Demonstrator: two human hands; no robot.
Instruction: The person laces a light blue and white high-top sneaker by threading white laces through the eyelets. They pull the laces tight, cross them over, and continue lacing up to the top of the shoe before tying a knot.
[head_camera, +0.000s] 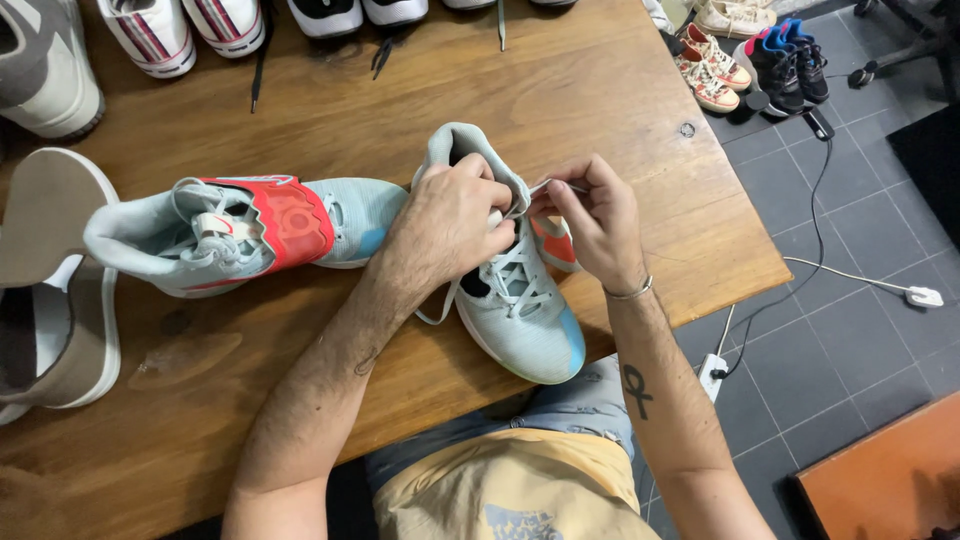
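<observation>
A pale blue-grey sneaker (525, 320) with white laces and a red side patch stands on the wooden table (560, 90), toe toward me. My left hand (450, 220) grips its tongue and collar from above. My right hand (595, 220) pinches a white lace end (545, 186) near the top eyelets, fingers closed on it. The matching sneaker (240, 235), with a red strap over its laces, lies on its side just left of my left hand.
More sneakers line the table's far edge (150, 35) and left side (50, 290). Several pairs sit on the tiled floor at the upper right (750, 55). A white power strip (712, 375) and cables lie on the floor to the right.
</observation>
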